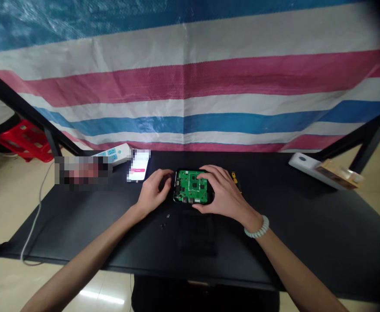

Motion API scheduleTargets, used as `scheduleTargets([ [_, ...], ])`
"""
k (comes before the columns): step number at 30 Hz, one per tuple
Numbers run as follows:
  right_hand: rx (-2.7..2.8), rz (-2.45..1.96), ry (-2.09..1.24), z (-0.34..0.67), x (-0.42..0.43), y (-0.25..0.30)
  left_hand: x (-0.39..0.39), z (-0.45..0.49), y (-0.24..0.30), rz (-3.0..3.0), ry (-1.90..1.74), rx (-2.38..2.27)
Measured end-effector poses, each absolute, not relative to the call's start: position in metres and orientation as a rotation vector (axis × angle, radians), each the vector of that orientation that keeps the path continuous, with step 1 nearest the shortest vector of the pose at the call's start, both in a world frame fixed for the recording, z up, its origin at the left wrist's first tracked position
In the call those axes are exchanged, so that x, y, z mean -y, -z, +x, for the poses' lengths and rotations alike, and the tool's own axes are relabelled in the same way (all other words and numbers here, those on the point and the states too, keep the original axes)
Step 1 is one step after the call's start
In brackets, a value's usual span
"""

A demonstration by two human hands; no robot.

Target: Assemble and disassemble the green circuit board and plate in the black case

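Observation:
A green circuit board [194, 185] sits in a shallow black case [174, 198] on the black table. My right hand [224, 190] spans the board from the right, its thumb at the near edge and its fingers over the far edge and top. On the left, my left hand [154, 188] is curled beside the case, with thumb and fingertips drawn close together at the case's far left corner. Anything between those fingertips is too small to make out. Several tiny screws or metal bits [163, 225] lie nearer to me, below my left hand.
Behind my right hand lies a yellow and black tool [234, 177], partly hidden. A lit phone [139, 165] and a white power strip [120, 154] are at the back left. At the back right is a long white device [306, 164]. A striped sheet [183, 82] hangs behind the table [258, 255].

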State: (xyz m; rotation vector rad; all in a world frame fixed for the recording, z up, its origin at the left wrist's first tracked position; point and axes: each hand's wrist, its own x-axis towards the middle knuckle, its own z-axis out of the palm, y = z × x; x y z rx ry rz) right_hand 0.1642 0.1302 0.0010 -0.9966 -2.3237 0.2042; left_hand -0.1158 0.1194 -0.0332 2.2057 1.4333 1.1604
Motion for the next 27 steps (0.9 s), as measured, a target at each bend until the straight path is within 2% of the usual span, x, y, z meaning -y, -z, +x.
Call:
scheduleTargets([
  [4,2.212,-0.939,-0.137,0.164,-0.123,-0.010,-0.120,-0.113,0.030,1.954,-1.206,-1.398],
  [12,2.246,-0.941,-0.122,0.160,-0.119,-0.002,-0.111,-0.098,0.028,1.360,-1.001,-1.111],
  [27,2.198,-1.037,0.062,0.149,-0.116,0.006,-0.117,-0.095,0.032,1.263,-1.084,-1.158],
])
